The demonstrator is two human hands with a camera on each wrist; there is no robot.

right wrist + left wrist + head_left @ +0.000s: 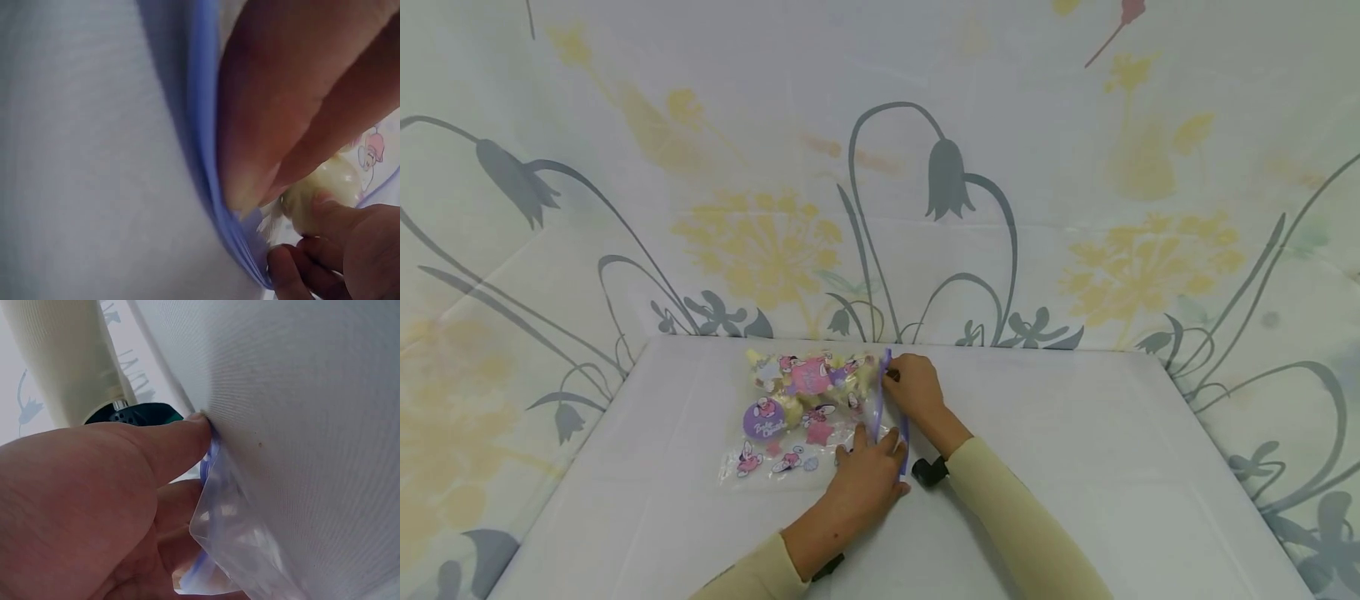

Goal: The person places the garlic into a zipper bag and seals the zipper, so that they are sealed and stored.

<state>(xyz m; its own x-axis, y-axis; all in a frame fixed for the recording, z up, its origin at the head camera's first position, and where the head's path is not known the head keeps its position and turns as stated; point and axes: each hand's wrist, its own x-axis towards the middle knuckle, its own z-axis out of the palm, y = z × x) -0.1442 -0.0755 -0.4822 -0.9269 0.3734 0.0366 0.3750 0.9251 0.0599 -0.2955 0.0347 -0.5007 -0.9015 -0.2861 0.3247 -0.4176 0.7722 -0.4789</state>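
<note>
A clear zip bag (pixel 790 450) with pink and purple cartoon print lies on the table, holding pale yellow rounded objects (pixel 786 412). Purple strips (pixel 904 446) run along its right-hand end. My left hand (pixel 861 479) holds the near corner of that end, fingers on top and thumb at the edge. In the left wrist view the thumb (pixel 181 440) meets the purple edge. At the far end of the strips my right hand (pixel 917 387) pinches the bag's edge. The right wrist view shows its fingers (pixel 275 112) against the purple strip (pixel 203 94).
The white table (pixel 1075 467) stretches around the bag. A cloth with flower print (pixel 760 250) hangs behind and at both sides. Black wrist devices (pixel 929 472) sit by both sleeves.
</note>
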